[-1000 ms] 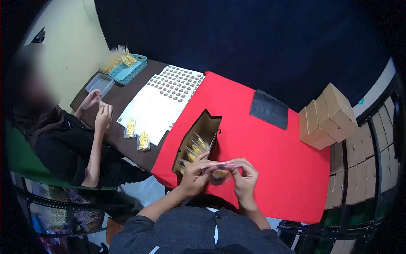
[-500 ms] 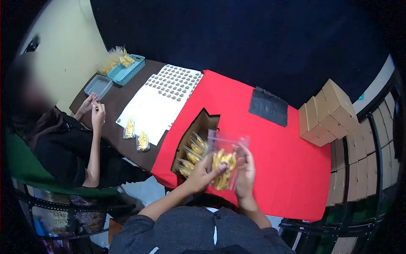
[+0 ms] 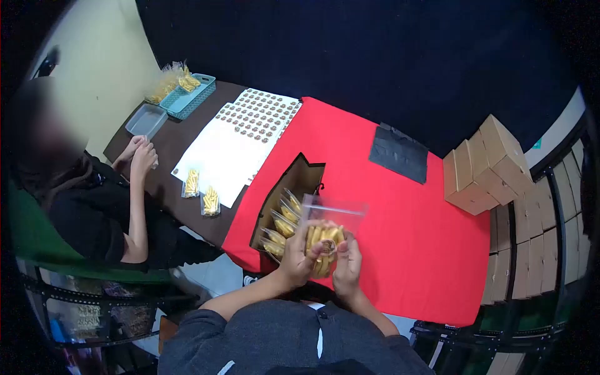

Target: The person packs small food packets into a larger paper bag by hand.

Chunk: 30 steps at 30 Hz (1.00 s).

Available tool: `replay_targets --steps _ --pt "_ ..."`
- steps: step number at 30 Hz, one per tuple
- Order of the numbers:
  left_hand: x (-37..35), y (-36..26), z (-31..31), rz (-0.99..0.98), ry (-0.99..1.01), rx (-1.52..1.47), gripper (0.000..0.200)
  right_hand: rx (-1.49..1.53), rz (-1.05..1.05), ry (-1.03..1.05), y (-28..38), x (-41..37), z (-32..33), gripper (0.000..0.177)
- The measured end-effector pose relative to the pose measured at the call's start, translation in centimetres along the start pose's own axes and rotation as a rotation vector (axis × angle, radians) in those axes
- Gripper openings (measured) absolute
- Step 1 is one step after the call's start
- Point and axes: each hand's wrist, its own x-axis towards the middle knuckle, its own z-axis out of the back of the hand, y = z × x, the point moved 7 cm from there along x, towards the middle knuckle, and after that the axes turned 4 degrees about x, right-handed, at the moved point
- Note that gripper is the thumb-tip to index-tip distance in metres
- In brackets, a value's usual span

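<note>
A clear zip bag of yellow stick-shaped snacks (image 3: 324, 240) is held upright between my two hands, with a round sticker on its front. My left hand (image 3: 299, 259) grips its left side, the thumb on the front. Closed on the right side is my right hand (image 3: 347, 262), its thumb close to the sticker. The bag's upper strip stands free above my fingers. Just left of it, a black-edged paper bag (image 3: 306, 175) lies opened on the red cloth, and several similar snack bags (image 3: 284, 224) are lined up inside it.
A co-worker's hands (image 3: 140, 153) are together at the dark table on the left. Two snack bags (image 3: 210, 201) lie by the sticker sheets (image 3: 256, 119). Blue baskets (image 3: 187, 100) stand behind. A folded black bag (image 3: 399, 154) and cardboard boxes (image 3: 484, 165) are at the right.
My right hand has come off the bag's right edge and moved lower, now gripping the side with its thumb on the front. The co-worker's hands have shifted slightly.
</note>
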Motion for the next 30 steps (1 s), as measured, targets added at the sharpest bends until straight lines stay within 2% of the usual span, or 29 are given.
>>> replay_targets --steps 2,3,4,7,9,11,12,15,16,19,20,23,24,27,28,30 --pt "0.1 -0.5 -0.2 -0.064 0.033 0.160 0.035 -0.115 0.060 0.030 -0.2 0.3 0.8 0.036" --pt "0.1 -0.4 -0.3 -0.028 0.037 0.124 0.035 -0.173 0.089 0.042 -0.2 0.3 1.1 0.035" --pt "0.1 -0.3 -0.4 0.006 0.041 0.089 0.034 -0.109 0.011 -0.005 -0.6 0.3 1.6 0.034" --pt "-0.1 1.9 -0.7 0.080 0.032 -0.070 0.036 -0.259 -0.035 0.008 -0.3 0.1 1.8 0.033" --pt "-0.2 2.3 -0.6 0.098 0.083 -0.102 0.038 -0.187 0.040 -0.050 0.3 0.5 2.4 0.031" --pt "-0.1 1.3 -0.9 0.082 0.279 0.069 0.039 -0.096 0.093 -0.070 2.5 1.3 2.4 0.026" --pt "-0.1 0.5 -1.1 0.073 0.375 0.156 0.040 -0.263 0.242 -0.131 4.2 2.2 2.2 0.020" --pt "0.2 -1.4 -1.3 0.025 0.341 0.212 0.043 -0.343 0.331 -0.251 4.1 1.8 4.7 0.016" --pt "0.2 -1.4 -0.8 -0.021 0.168 0.133 0.043 -0.280 0.302 -0.352 4.0 1.8 5.1 0.018" --pt "0.0 -0.9 1.7 -0.117 -0.059 -0.031 0.044 -0.460 0.397 -0.370 4.4 1.2 5.2 0.015" --pt "0.2 -1.0 2.3 -0.150 0.038 0.096 0.047 -0.477 0.429 -0.369 4.6 1.0 4.6 0.017" --pt "0.4 -3.0 0.7 -0.118 0.268 0.064 0.053 -0.579 0.540 -0.256 5.3 0.5 2.3 0.023" --pt "0.4 -3.2 0.1 -0.120 0.321 0.117 0.066 -0.667 0.548 -0.146 4.7 0.8 1.6 0.034" --pt "0.3 -3.4 0.1 -0.216 0.234 0.225 0.079 -0.668 0.531 0.126 4.5 1.1 -0.8 0.043" --pt "0.4 -3.0 0.3 -0.202 0.227 0.204 0.087 -0.648 0.496 0.187 4.4 1.2 -0.9 0.053" --pt "0.4 -2.9 0.5 -0.221 0.227 0.256 0.089 -0.647 0.418 0.200 3.3 1.2 0.0 0.057"
